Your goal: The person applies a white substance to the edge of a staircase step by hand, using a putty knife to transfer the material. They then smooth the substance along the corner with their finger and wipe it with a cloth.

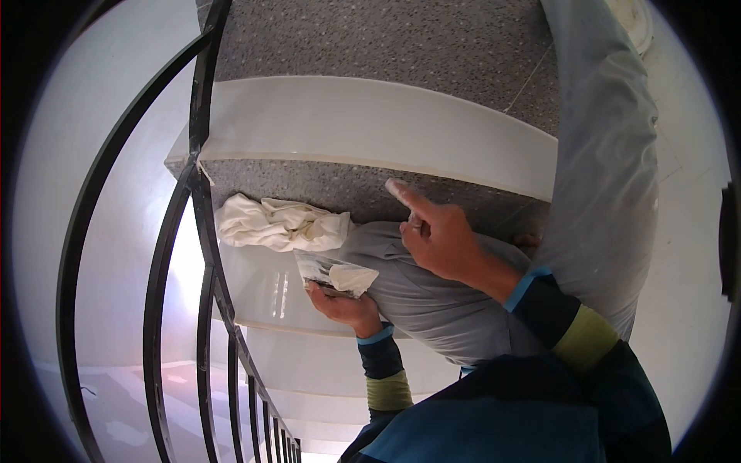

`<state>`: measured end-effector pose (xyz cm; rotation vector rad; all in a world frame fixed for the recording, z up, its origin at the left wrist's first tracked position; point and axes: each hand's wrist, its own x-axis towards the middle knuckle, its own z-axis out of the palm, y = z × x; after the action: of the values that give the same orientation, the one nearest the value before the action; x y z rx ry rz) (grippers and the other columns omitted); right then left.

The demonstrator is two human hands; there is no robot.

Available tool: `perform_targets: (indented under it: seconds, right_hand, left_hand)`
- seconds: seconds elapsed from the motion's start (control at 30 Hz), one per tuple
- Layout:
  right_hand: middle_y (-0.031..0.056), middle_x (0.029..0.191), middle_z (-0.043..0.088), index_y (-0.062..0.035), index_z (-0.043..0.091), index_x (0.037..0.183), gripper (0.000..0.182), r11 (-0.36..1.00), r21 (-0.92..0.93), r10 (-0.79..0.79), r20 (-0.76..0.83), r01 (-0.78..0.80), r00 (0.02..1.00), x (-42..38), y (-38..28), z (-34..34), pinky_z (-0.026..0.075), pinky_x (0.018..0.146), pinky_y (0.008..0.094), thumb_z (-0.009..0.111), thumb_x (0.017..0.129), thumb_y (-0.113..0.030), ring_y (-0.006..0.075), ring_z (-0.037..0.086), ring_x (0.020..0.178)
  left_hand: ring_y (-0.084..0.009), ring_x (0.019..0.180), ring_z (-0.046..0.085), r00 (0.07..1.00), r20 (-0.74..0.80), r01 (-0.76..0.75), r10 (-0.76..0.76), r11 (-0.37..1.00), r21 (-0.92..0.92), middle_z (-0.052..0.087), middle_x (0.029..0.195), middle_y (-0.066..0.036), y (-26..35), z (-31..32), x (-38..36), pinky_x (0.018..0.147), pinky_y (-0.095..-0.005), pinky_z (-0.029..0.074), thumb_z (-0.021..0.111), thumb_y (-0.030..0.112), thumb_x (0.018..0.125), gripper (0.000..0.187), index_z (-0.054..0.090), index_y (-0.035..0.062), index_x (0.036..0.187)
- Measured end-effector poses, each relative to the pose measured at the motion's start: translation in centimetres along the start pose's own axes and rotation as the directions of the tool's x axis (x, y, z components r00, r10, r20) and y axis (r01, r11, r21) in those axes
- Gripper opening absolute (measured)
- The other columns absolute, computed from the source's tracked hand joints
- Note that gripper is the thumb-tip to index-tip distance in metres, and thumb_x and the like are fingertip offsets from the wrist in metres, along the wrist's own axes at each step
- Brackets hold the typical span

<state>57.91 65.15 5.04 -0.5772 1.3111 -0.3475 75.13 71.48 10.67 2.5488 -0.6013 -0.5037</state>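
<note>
My left hand point(343, 307) is closed round a flat, smeared putty knife point(313, 267), held blade up near my knee. A lump of cream-white putty point(353, 278) lies on the blade. Above my bent leg, my right hand point(444, 241) has its index finger stretched out and the other fingers curled in. White paste coats that index fingertip, and more of it shows on a curled finger. I see no tool in this hand. A crumpled cream cloth point(282, 224) lies on the grey stair tread, just beyond the putty knife.
Black metal railing point(158, 305) runs down my left side. Speckled grey treads point(370, 38) and white risers point(370, 104) form the stairs. My grey-trousered legs point(606, 177) take up the middle and right. A round pale container point(633, 23) sits at the top right.
</note>
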Motion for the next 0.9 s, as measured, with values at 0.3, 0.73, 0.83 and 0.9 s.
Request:
perform_targets:
  seconds: [0.3,0.73,0.83,0.9]
  right_hand:
    - [0.0100,0.056,0.054,0.0010,0.021,0.139,0.072,0.990,-0.136,0.004,-0.176,-0.028,0.984,-2.5,1.9,-1.0,0.047,0.051,0.0383,0.052,0.075,-0.007,0.0287,0.058,0.051]
    - [0.0115,0.055,0.053,0.0053,0.027,0.136,0.068,0.989,-0.143,-0.002,-0.305,-0.044,0.952,-2.6,2.2,-1.2,0.046,0.050,0.0328,0.054,0.074,-0.005,0.0245,0.056,0.048]
    - [0.0093,0.054,0.051,0.0055,0.028,0.135,0.068,0.989,-0.038,0.123,-0.330,-0.143,0.936,-1.9,2.2,-1.6,0.046,0.052,0.0293,0.054,0.074,-0.005,0.0192,0.054,0.047]
    - [0.0082,0.054,0.050,0.0057,0.029,0.135,0.067,0.983,0.010,0.176,-0.298,-0.181,0.938,-1.8,2.1,-1.4,0.045,0.053,0.0278,0.055,0.074,-0.005,0.0166,0.054,0.047]
  left_hand:
    - [-0.0224,0.110,0.049,0.992,0.055,0.121,-0.112,0.968,-0.222,0.046,0.121,-0.013,0.2,0.0,0.1,0.093,-0.0350,0.043,0.035,0.034,0.094,0.047,0.041,-0.0020,0.123]
    - [-0.0227,0.111,0.048,0.998,-0.014,0.062,-0.063,0.994,-0.094,0.045,0.122,-0.014,0.6,0.2,0.0,0.094,-0.0355,0.043,0.035,0.033,0.094,0.047,0.041,-0.0029,0.124]
    - [-0.0227,0.111,0.048,0.999,-0.002,0.033,-0.033,0.998,-0.049,0.045,0.122,-0.014,0.5,0.4,-0.1,0.094,-0.0355,0.043,0.035,0.033,0.094,0.048,0.041,-0.0029,0.124]
    - [-0.0227,0.112,0.048,1.000,0.015,-0.003,0.003,1.000,0.000,0.045,0.123,-0.014,0.4,0.2,-0.3,0.094,-0.0354,0.042,0.035,0.033,0.094,0.048,0.041,-0.0029,0.124]
